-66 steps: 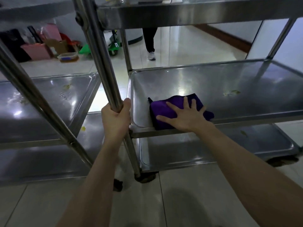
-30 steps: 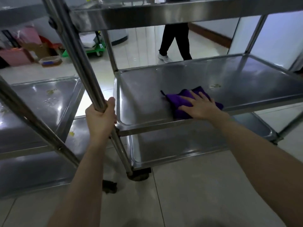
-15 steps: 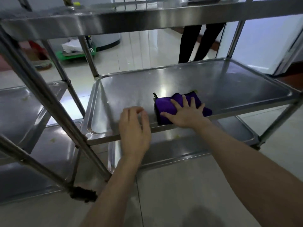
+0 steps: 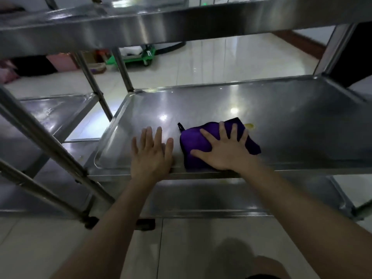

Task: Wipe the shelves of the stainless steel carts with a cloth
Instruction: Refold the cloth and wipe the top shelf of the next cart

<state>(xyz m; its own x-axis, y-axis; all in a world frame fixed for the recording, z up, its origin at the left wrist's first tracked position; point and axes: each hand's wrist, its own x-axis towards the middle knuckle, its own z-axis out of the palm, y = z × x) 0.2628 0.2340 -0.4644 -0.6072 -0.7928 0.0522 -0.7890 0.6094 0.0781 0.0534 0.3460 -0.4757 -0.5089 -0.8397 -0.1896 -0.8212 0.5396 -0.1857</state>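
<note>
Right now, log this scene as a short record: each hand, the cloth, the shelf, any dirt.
left hand: flat, fingers straight, resting on the middle shelf near its front edge
right hand: fingers spread, pressing on the purple cloth
purple cloth: bunched, on the middle shelf, right of the left hand
yellow spot: on the shelf by the cloth's far corner, not yet wiped

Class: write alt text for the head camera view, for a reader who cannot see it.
A right hand presses a folded purple cloth flat on a steel cart's middle shelf; the left hand rests open beside it. A yellow speck lies just beyond the cloth.
</note>
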